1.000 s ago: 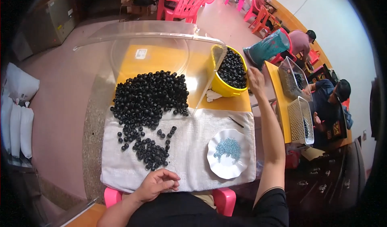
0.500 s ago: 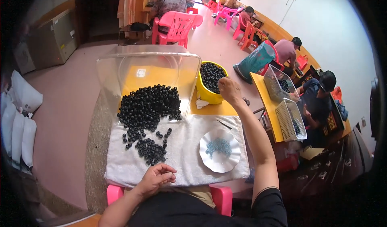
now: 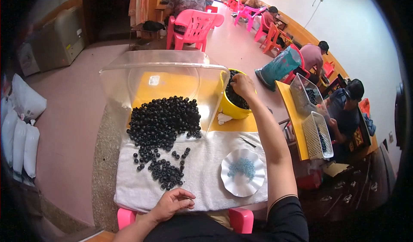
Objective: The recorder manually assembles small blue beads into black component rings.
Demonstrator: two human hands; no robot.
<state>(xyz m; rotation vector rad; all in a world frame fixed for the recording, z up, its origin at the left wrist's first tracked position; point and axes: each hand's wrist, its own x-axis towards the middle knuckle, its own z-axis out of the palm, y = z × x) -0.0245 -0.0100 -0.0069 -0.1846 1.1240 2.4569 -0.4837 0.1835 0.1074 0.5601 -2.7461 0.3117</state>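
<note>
My right hand (image 3: pixel 243 87) is over the yellow bucket (image 3: pixel 237 109), its bent fingers at the black beads inside. What the fingertips hold, if anything, is hidden. My left hand (image 3: pixel 174 204) rests at the near edge of the white towel (image 3: pixel 138 194). Its fingers are loosely bent and apart, with nothing in them. Just beyond it lies a small group of black ring-like beads (image 3: pixel 165 172). These trail from a larger heap of black beads (image 3: pixel 165 121) spilling out of a clear plastic bin (image 3: pixel 206 96) tipped on its side.
A white scalloped dish (image 3: pixel 241 190) with small light-blue beads sits on the towel's right. Dark tweezers (image 3: pixel 248 142) lie behind it. On the right, a person works beside a yellow table (image 3: pixel 297 145) with a white basket (image 3: pixel 317 134). White sacks (image 3: pixel 30 151) stand at far left.
My right hand has moved from the bucket's right rim to in over the beads. My left hand keeps its loose pose. The whole view has shifted slightly.
</note>
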